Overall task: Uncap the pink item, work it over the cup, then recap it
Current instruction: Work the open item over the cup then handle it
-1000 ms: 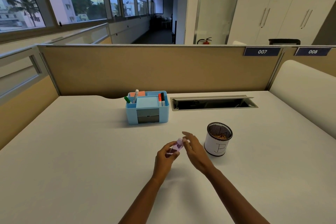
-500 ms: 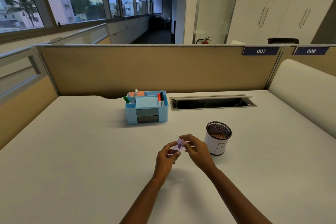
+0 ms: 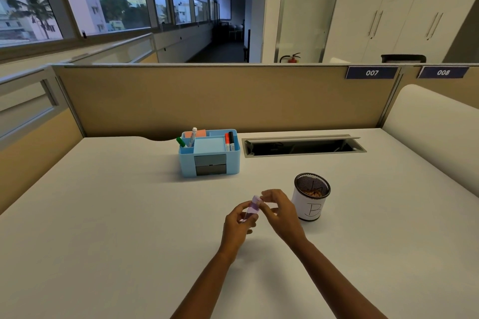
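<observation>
A small pink-purple item [image 3: 253, 206] with a paler cap end is held just above the white desk, tilted up to the right. My left hand [image 3: 238, 225] grips its lower body. My right hand [image 3: 280, 211] pinches its upper cap end with thumb and fingertips. The black mesh cup [image 3: 311, 197], wrapped in white paper marked "B", stands upright just right of my right hand, with brownish shavings inside. Whether the cap is seated or loose is hidden by my fingers.
A light blue desk organiser [image 3: 210, 153] with several markers stands behind my hands. An open cable tray slot [image 3: 303, 146] lies at the back right. A tan partition [image 3: 220, 98] closes the desk's far edge, a white curved panel [image 3: 435, 137] the right.
My right hand closed from open fingers onto the item's upper end. Both hands stayed in about the same place beside the cup.
</observation>
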Tool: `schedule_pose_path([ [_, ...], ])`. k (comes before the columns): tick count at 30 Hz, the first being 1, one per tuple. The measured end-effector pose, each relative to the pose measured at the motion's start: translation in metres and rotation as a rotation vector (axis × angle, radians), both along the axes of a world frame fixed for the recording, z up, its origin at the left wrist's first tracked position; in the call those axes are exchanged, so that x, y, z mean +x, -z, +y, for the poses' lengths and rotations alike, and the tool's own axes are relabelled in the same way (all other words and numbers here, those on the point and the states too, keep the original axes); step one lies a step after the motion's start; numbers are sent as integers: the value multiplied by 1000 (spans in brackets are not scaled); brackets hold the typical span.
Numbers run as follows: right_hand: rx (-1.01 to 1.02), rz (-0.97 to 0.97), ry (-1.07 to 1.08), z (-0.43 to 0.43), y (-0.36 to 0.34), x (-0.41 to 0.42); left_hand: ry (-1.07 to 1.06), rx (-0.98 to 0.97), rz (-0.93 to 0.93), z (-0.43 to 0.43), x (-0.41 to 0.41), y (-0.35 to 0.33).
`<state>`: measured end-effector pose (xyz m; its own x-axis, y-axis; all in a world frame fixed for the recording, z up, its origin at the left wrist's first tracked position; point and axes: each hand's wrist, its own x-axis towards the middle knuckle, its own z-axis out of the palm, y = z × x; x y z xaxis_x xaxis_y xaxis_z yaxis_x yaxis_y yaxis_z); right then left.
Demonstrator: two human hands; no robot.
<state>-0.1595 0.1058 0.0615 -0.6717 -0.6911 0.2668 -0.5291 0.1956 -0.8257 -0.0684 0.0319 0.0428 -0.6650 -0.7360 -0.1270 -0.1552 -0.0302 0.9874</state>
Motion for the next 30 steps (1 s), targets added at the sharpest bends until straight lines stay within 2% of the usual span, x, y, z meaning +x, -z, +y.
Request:
schedule_pose_path([
  [3,64,14,-169,5,2,6,-32,88,42,-3,0,-1],
  [5,141,100,-248,8,5,8,-31,129,44,-5,0,-2],
  [9,287,401,-204,6,9,8,22,203,64,-3,1,-2],
  [14,328,498,-175,5,8,7,48,214,37,-3,0,-1],
  [23,344,457,-215,1,4,7,41,239,-5,-5,-3,-3],
  [27,364,239,-245,-5,0,13,-86,375,22,-8,-8,-4],
  [30,305,147,-165,-13,-1,19,-138,479,86,-11,-10,-4],
])
